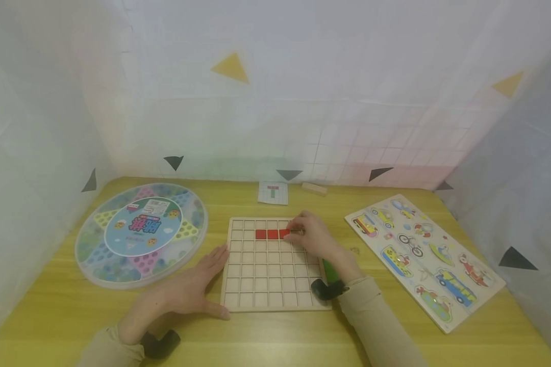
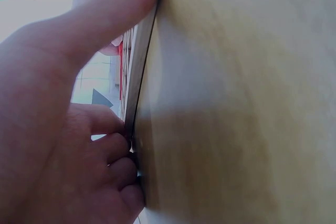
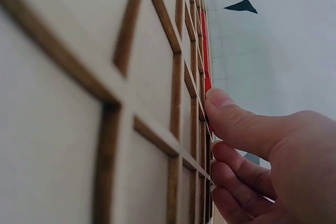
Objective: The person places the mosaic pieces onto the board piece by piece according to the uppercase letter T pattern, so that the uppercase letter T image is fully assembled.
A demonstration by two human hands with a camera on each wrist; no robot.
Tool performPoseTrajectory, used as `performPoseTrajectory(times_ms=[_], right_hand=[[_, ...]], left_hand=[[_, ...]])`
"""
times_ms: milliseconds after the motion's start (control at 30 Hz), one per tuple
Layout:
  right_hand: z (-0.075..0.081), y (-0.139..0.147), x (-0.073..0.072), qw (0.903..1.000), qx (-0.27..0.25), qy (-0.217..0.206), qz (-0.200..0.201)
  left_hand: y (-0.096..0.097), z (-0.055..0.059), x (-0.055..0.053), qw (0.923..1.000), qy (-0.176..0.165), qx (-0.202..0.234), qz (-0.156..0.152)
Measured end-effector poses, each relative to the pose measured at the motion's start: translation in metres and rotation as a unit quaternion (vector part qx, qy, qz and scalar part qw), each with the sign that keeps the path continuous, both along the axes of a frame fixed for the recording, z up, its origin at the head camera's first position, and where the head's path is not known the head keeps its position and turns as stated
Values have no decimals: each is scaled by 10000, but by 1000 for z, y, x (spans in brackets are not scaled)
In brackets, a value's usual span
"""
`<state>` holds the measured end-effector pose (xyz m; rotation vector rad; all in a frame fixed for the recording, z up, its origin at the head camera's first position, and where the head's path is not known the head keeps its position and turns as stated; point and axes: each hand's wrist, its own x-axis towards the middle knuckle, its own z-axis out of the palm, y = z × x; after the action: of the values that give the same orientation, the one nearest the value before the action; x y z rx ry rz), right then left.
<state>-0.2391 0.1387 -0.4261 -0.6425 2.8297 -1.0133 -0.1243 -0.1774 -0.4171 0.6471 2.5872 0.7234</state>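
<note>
A wooden grid board [image 1: 275, 308] lies on the table. Two red square tiles [image 1: 266, 234] fill neighbouring cells in its second row from the top. Beside them my right hand [image 1: 314, 237] holds a third red tile [image 1: 282, 233] between thumb and fingers, at the adjoining cell. The right wrist view shows the thumb [image 3: 236, 121] against the red tile's edge. My left hand [image 1: 188, 290] lies with fingers extended along the board's left edge, thumb touching near the lower left corner. In the left wrist view its thumb [image 2: 105, 19] rests against the board's side.
A pattern card [image 1: 273, 193] with a red and green T lies behind the board, near a small wooden block [image 1: 314, 189]. To the left sits a round game box [image 1: 142, 234]; to the right, a vehicle puzzle board [image 1: 424, 260]. Something green [image 1: 330, 272] is partly hidden by the right forearm.
</note>
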Motion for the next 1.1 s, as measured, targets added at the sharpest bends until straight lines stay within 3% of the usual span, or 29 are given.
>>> performPoseTrajectory(times_ms=[1100], right_hand=[[2, -1, 1, 9999, -76, -141, -59]], left_hand=[[0, 2, 0, 10000, -16, -65, 20]])
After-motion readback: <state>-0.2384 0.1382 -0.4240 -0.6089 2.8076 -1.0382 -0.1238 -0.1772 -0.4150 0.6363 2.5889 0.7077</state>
